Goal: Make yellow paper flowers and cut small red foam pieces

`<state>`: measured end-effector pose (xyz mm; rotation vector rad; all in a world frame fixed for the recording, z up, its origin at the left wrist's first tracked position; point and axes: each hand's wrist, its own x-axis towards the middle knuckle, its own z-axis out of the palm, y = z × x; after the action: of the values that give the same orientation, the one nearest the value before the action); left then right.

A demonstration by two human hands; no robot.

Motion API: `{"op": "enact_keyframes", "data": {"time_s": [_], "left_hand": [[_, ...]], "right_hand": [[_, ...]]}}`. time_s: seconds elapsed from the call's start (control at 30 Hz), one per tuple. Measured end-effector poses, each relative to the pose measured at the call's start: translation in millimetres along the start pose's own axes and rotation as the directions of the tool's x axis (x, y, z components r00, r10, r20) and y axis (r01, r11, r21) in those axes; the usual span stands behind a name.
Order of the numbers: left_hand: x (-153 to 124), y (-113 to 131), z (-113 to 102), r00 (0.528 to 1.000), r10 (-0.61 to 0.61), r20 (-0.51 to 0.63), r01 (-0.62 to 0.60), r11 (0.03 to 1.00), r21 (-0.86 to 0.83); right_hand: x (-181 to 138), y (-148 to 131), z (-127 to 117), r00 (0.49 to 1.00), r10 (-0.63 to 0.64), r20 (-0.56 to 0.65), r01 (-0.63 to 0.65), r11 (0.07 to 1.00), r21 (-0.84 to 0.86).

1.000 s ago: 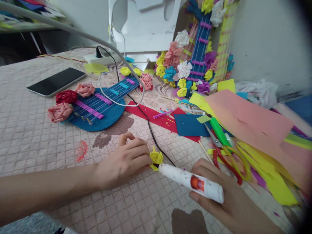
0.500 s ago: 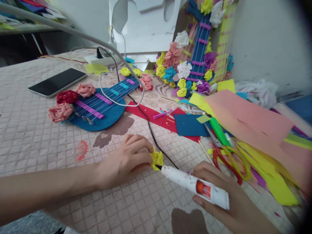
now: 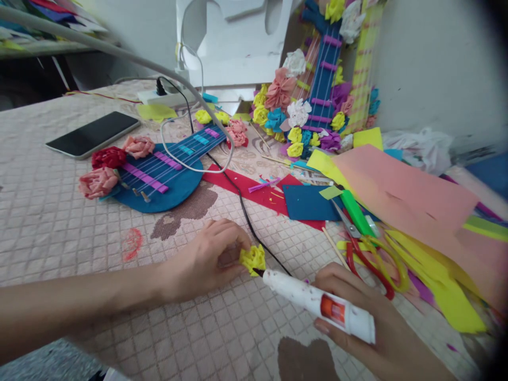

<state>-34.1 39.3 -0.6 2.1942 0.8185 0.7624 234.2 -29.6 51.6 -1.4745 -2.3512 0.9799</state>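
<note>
My left hand (image 3: 204, 259) pinches a small yellow paper flower (image 3: 253, 259) just above the quilted pink cloth (image 3: 59, 222). My right hand (image 3: 369, 330) grips a white glue gun (image 3: 317, 306) with an orange trigger, and its dark nozzle touches the flower's lower edge. A black cord (image 3: 244, 211) runs from the gun past the flower toward the back. A blue paper guitar (image 3: 166, 174) with purple frets lies flat at left centre, with a red flower (image 3: 108, 157) and two pink flowers (image 3: 97, 182) at its body end.
A phone (image 3: 93, 134) lies at back left near a power strip (image 3: 164, 95). A second flower-covered blue guitar (image 3: 317, 90) leans at the back. Scissors with red and yellow handles (image 3: 373, 254), a green tube (image 3: 355, 211) and sheets of coloured paper (image 3: 400, 196) fill the right side.
The left hand has turned the yellow flower a little and its fingers have curled closer round it. The glue gun has slid slightly right, nozzle still at the flower.
</note>
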Motion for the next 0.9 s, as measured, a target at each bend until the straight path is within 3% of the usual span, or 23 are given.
{"op": "enact_keyframes", "data": {"time_s": [0.9], "left_hand": [[-3.2, -6.4, 7.9, 1.000, -0.002, -0.006, 0.002, 0.999, 0.043]], "right_hand": [[-1.6, -1.5, -4.2, 0.998, 0.063, -0.016, -0.062, 0.998, 0.020]]}}
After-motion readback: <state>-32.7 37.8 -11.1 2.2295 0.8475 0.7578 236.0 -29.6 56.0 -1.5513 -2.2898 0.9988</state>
